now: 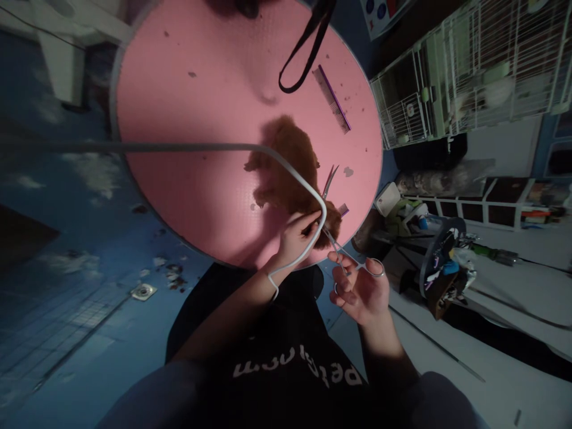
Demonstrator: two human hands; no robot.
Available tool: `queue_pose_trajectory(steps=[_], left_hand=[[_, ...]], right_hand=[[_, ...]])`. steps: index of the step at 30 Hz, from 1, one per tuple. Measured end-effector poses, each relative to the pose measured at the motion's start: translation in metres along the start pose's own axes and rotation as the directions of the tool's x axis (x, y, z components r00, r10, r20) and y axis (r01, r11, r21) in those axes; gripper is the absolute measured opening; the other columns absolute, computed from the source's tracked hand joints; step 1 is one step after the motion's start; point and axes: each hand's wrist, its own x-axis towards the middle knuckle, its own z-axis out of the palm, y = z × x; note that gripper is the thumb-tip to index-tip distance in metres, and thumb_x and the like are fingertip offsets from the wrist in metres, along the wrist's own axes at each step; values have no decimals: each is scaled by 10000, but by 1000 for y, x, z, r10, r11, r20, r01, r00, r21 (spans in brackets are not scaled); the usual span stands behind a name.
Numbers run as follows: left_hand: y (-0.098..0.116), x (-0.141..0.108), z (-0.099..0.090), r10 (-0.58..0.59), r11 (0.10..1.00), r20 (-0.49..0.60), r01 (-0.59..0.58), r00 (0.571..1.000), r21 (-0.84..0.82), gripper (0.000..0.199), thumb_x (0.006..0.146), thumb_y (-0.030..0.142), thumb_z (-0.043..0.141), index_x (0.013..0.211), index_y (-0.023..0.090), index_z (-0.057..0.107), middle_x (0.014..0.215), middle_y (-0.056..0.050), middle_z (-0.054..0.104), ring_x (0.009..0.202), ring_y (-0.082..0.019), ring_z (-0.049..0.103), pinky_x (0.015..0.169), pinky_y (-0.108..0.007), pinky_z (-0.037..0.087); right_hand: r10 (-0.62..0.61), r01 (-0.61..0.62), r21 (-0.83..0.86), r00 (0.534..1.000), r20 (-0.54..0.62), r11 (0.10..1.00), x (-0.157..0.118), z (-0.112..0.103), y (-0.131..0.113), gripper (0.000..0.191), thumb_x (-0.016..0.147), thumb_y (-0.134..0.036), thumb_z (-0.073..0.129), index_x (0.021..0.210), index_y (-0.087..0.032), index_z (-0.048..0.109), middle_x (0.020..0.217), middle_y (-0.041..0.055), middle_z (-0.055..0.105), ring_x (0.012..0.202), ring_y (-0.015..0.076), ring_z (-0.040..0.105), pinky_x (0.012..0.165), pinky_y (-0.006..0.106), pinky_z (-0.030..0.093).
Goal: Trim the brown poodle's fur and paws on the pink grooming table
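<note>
R hand (360, 295) w/ grip closed on scissors (360, 266), handles spread, L hand (297, 238) curled at brown dog's (291, 138) head, can't tell if grip's shut, dog on pink counter (174, 119), purple comb (335, 99) beyond, cages (438, 89) far R.

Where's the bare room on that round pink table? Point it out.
The round pink table is mostly bare from its left rim to the brown furry animal, crossed in view by a pale cable. Crowded: near right, around left hand, right hand and silver metal scissors.
</note>
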Motion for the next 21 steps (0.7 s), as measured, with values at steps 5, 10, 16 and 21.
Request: queue_pose_trajectory(steps=[5, 10, 16, 21], left_hand=[[0, -2, -1, -17, 1000, 8, 17, 1000, -5, 243, 862, 149, 589, 1061, 180, 726, 965, -54, 722, 875, -134, 673, 826, -237, 551], [2, 0, -1, 9, 1000, 22, -9, 1000, -28, 254, 856, 122, 575, 1057, 177, 721, 971, -55, 715, 899, -137, 669, 843, -243, 544], [4, -1, 1, 19, 999, 0, -19, 1000, -27, 237, 842, 116, 603, 1036, 172, 727, 943, -47, 711, 860, -125, 667, 805, -218, 545], [5, -3, 0, 4, 998, 24, -2, 1000, -63, 269, 848, 98, 585, 1071, 169, 718, 939, -45, 703, 836, -118, 660, 770, -210, 546]], right_hand=[[-25, 24, -59, 1000, -8, 998, -5, 5, 3, 474, 799, -529, 591, 1095, -161, 634, 602, -54, 577, 376, 51, 369, 501, 256, 499], [-36, 38, -101, 999, 19, 994, -13, 8, 6, 477, 829, -524, 563, 1135, -163, 619, 611, -55, 583, 364, 49, 380, 509, 253, 505], [-9, 9, -61, 1000, 1, 998, -2, 7, 0, 440, 823, -515, 581, 1098, -176, 629, 627, -54, 586, 401, 47, 396, 536, 245, 518], [-10, 6, -65, 999, -53, 998, 3, 10, -2, 442, 785, -450, 663, 1104, -144, 669, 622, -58, 584, 400, 33, 355, 512, 219, 516]])
